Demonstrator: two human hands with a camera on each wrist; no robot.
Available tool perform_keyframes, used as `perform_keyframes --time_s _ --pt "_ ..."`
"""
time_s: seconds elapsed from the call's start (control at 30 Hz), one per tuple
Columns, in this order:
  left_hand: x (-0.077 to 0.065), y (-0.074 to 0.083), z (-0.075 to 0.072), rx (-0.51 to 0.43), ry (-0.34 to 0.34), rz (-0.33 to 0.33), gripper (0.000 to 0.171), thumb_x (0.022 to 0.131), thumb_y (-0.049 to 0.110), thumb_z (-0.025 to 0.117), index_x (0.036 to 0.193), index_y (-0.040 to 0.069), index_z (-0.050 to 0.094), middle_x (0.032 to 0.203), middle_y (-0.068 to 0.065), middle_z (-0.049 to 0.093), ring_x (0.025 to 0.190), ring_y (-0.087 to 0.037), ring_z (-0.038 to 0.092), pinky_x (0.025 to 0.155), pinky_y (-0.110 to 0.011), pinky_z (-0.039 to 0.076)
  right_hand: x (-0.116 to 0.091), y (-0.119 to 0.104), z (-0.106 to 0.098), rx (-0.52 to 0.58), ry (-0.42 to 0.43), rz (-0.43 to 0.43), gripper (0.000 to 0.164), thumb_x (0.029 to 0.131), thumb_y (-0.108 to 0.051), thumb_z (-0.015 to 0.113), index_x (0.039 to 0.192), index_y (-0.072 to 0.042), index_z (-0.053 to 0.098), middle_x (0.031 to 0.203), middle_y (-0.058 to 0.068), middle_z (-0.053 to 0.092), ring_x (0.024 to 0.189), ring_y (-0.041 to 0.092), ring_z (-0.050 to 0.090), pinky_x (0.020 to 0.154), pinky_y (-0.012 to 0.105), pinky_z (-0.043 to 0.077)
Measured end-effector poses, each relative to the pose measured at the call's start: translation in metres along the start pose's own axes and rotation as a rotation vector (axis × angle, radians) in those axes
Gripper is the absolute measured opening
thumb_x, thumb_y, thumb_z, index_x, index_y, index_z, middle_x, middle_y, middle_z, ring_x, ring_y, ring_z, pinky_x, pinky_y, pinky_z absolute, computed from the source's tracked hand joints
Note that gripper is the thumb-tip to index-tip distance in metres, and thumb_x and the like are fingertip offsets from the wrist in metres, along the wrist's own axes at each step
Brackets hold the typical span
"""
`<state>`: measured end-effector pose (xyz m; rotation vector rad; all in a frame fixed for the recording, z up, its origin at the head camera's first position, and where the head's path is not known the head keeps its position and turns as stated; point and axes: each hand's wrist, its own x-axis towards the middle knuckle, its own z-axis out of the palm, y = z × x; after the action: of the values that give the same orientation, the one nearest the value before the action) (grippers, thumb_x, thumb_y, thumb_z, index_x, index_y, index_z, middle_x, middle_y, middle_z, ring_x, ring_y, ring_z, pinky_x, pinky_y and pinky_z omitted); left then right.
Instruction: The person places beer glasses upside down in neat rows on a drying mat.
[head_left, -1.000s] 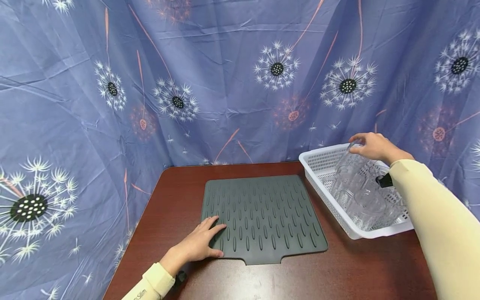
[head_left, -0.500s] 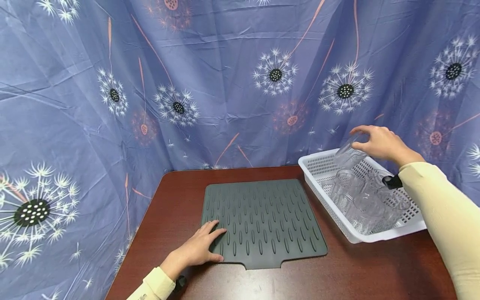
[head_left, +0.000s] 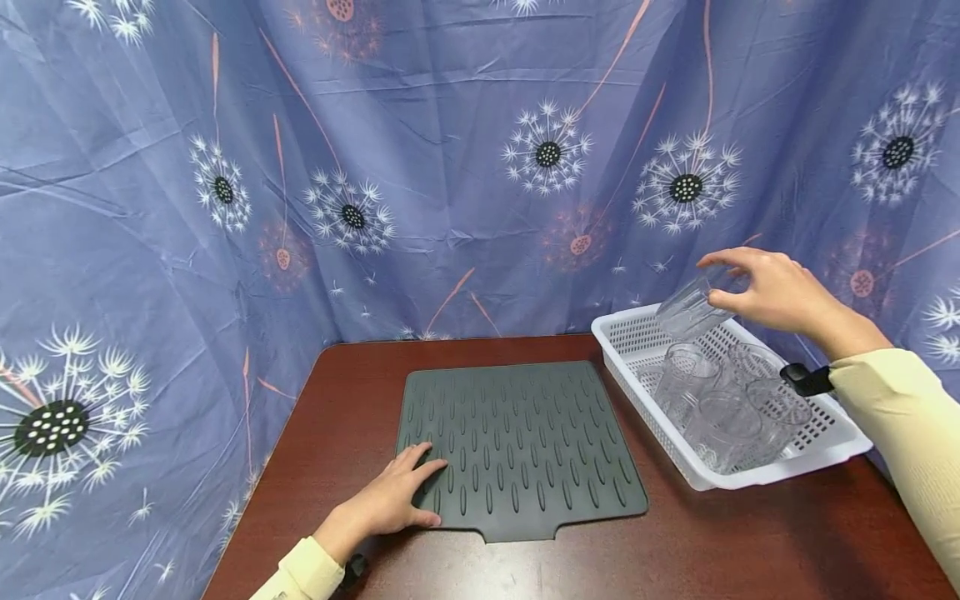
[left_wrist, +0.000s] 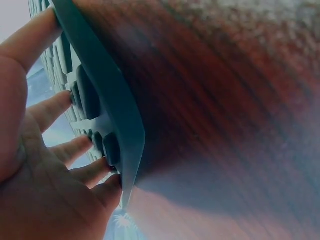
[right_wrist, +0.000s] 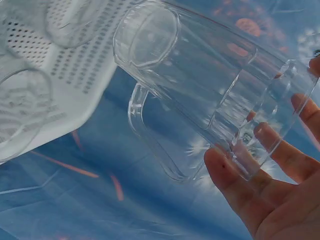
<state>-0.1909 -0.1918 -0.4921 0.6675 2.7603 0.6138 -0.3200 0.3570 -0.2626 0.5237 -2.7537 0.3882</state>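
Observation:
My right hand holds a clear mug in the air above the back of the white basket. The mug is tilted, and the right wrist view shows fingers and thumb gripping one end of it, with its handle on the side. Several more clear glasses stand in the basket, overlapping. My left hand rests with spread fingers on the front left corner of a dark grey-green drying mat. In the left wrist view the fingertips touch the mat's raised ridges.
The mat lies flat on a brown wooden table, with the basket to its right. A blue curtain with dandelion prints hangs behind the table and along its left side.
My right hand has lifted the mug up from among the other glasses, and it now tilts more. The left hand stays on the mat. The head view has shifted slightly.

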Motion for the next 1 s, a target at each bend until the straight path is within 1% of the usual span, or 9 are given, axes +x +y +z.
perform_keyframes --time_s 0.13,0.2,0.27,0.33,0.4,0.47,0.57,0.8,1.0 --pt "-0.002 0.0 0.002 -0.004 -0.025 -0.004 0.08 0.084 0.046 0.08 0.151 0.016 0.047 0.162 -0.019 0.026 0.149 -0.049 0.022 0.113 -0.066 0.029 -0.005 -0.016 -0.001 0.03 0.022 -0.032 0.046 0.09 -0.027 0.073 0.135 -0.022 0.062 0.136 0.015 0.061 0.111 0.04 0.064 0.079 0.063 0.046" --pt "-0.002 0.001 0.002 -0.003 -0.029 -0.008 0.081 0.084 0.047 0.08 0.151 0.016 0.047 0.162 -0.019 0.027 0.149 -0.048 0.022 0.112 -0.066 0.03 -0.006 -0.024 0.0 0.055 0.036 -0.058 0.046 0.09 -0.025 0.073 0.134 -0.023 0.063 0.137 0.013 0.062 0.111 0.039 0.065 0.081 0.06 0.047" --pt "-0.003 0.001 0.002 -0.001 -0.023 -0.009 0.081 0.083 0.046 0.081 0.15 0.016 0.047 0.162 -0.019 0.028 0.149 -0.048 0.023 0.111 -0.067 0.031 -0.007 -0.031 0.003 0.079 0.063 -0.087 0.045 0.089 -0.022 0.073 0.133 -0.023 0.064 0.135 0.01 0.063 0.11 0.035 0.066 0.08 0.05 0.05" --pt "-0.003 0.001 0.002 0.0 -0.019 -0.01 0.081 0.083 0.046 0.081 0.15 0.016 0.047 0.161 -0.019 0.028 0.149 -0.049 0.023 0.111 -0.067 0.031 -0.008 -0.036 0.006 0.102 0.089 -0.11 0.045 0.088 -0.019 0.074 0.132 -0.024 0.065 0.133 0.006 0.065 0.106 0.027 0.067 0.075 0.035 0.051" --pt "-0.004 0.001 0.003 -0.003 -0.016 -0.008 0.081 0.083 0.046 0.081 0.15 0.015 0.048 0.162 -0.019 0.028 0.149 -0.049 0.023 0.112 -0.067 0.03 -0.01 -0.041 0.009 0.125 0.113 -0.125 0.046 0.087 -0.015 0.075 0.131 -0.026 0.066 0.13 0.004 0.066 0.096 0.017 0.069 0.068 0.024 0.048" --pt "-0.004 0.0 0.004 -0.007 -0.017 -0.005 0.081 0.083 0.046 0.081 0.15 0.016 0.047 0.162 -0.019 0.027 0.149 -0.049 0.022 0.112 -0.067 0.03 -0.012 -0.044 0.012 0.165 0.125 -0.128 0.047 0.086 -0.013 0.075 0.13 -0.027 0.066 0.129 0.003 0.066 0.086 0.007 0.068 0.063 0.018 0.046" --pt "-0.002 0.0 0.004 -0.011 -0.018 -0.001 0.08 0.084 0.046 0.08 0.151 0.016 0.047 0.162 -0.019 0.027 0.15 -0.049 0.021 0.113 -0.067 0.028 -0.017 -0.048 0.014 0.22 0.132 -0.131 0.047 0.087 -0.011 0.075 0.13 -0.028 0.066 0.127 0.004 0.066 0.077 -0.002 0.065 0.06 0.018 0.047" --pt "0.001 0.0 0.001 0.001 -0.014 -0.002 0.08 0.084 0.046 0.079 0.151 0.017 0.047 0.163 -0.018 0.026 0.151 -0.047 0.02 0.114 -0.066 0.028 -0.022 -0.057 0.019 0.326 0.133 -0.128 0.049 0.087 -0.006 0.073 0.132 -0.026 0.066 0.12 0.009 0.069 0.077 -0.001 0.067 0.063 0.016 0.049" --pt "-0.001 -0.001 -0.001 -0.004 -0.006 0.001 0.08 0.084 0.044 0.08 0.151 0.015 0.047 0.162 -0.019 0.027 0.15 -0.049 0.021 0.113 -0.066 0.028 -0.025 -0.067 0.03 0.385 0.154 -0.18 0.05 0.085 -0.001 0.073 0.13 -0.021 0.067 0.121 0.0 0.069 0.091 -0.005 0.067 0.07 0.011 0.05"
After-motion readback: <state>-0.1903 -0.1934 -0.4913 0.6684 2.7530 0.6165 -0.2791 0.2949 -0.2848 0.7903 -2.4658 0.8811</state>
